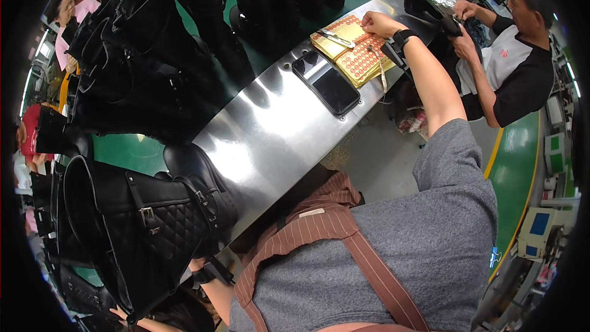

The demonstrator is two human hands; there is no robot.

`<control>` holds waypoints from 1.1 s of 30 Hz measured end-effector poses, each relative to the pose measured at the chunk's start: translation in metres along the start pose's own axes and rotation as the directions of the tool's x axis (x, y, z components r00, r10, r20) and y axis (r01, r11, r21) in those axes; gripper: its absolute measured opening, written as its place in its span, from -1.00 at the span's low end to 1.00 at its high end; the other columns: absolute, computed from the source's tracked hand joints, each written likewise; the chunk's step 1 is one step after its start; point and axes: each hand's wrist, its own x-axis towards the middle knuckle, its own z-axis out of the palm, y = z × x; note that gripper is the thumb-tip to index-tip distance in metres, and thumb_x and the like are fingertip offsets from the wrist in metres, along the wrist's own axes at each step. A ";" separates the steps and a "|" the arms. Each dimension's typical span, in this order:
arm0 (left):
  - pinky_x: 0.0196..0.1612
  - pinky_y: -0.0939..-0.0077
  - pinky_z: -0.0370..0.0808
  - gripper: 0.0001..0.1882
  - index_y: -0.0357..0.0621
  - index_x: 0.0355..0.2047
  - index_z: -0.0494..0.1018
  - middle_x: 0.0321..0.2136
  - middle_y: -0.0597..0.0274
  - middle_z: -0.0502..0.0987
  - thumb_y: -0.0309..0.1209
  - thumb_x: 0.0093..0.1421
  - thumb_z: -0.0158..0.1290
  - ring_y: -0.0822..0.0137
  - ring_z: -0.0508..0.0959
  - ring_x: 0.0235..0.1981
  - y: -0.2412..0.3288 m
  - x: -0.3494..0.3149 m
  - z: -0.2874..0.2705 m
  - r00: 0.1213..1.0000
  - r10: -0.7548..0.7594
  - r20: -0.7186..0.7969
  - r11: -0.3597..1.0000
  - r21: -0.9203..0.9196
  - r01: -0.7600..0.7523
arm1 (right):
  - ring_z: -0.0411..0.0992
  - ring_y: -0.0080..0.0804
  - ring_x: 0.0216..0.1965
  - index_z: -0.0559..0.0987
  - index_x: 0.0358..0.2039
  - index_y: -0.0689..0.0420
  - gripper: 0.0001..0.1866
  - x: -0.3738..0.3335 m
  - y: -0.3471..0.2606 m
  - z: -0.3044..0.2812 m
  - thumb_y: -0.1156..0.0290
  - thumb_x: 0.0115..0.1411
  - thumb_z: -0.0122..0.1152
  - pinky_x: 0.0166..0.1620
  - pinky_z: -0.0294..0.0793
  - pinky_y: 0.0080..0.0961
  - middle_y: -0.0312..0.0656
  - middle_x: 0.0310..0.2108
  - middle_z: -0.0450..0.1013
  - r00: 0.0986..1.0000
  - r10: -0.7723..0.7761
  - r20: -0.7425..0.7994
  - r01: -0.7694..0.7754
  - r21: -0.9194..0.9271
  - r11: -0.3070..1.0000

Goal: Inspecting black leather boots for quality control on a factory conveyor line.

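Observation:
My right hand [380,24] is over the sheets of round red stickers [361,60] on yellow backing. Its thumb and fingertips are pinched together at the far edge of the stack; whatever is between them is too small to make out. A tall black boot [163,215] with buckled straps and a quilted panel lies on its side at the near left of the metal bench. My left hand [196,264] is low against this boot, its fingers hidden behind the leather. A silver-coloured cutter-like tool [336,38] and a measuring tape [382,74] lie on the stickers.
A black phone [326,82] lies on the metal bench [261,117] beside the stickers. Several black boots [147,55] stand along the far left side. At the upper right a co-worker [501,49] handles another dark boot [427,9]. Other people are at the left edge.

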 end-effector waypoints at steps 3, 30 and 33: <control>0.16 0.10 0.40 -0.31 -0.20 0.18 0.28 0.11 0.03 0.41 0.13 0.32 -0.28 0.03 0.45 0.08 0.002 -0.001 0.001 1.000 0.003 0.004 1.000 0.001 -0.003 | 0.44 -0.54 -0.38 0.50 -0.18 0.21 -0.75 0.000 0.000 0.001 0.48 0.13 0.26 -0.37 0.45 -0.61 -0.27 -0.40 0.45 1.000 -0.004 0.005 0.004 -0.026 1.000; 0.18 0.14 0.39 -0.29 -0.17 0.23 0.21 0.12 0.00 0.38 0.15 0.35 -0.37 0.11 0.43 0.12 0.036 -0.071 0.084 0.711 0.005 0.703 0.958 -0.207 0.198 | 0.50 -0.58 -0.41 0.45 -0.24 0.24 -0.84 -0.267 -0.545 -0.002 0.40 0.29 0.11 -0.30 0.51 -0.70 -0.16 -0.21 0.44 0.289 -0.938 0.191 0.672 0.657 0.341; 0.21 0.15 0.36 -0.31 -0.14 0.25 0.19 0.16 0.02 0.35 0.13 0.37 -0.41 0.11 0.40 0.15 0.036 -0.070 0.083 0.672 0.008 0.741 0.954 -0.206 0.217 | 0.52 -0.57 -0.40 0.44 -0.27 0.27 -0.84 -0.271 -0.557 0.007 0.44 0.27 0.16 -0.32 0.51 -0.70 -0.24 -0.40 0.47 0.333 -0.898 0.288 0.584 0.684 0.436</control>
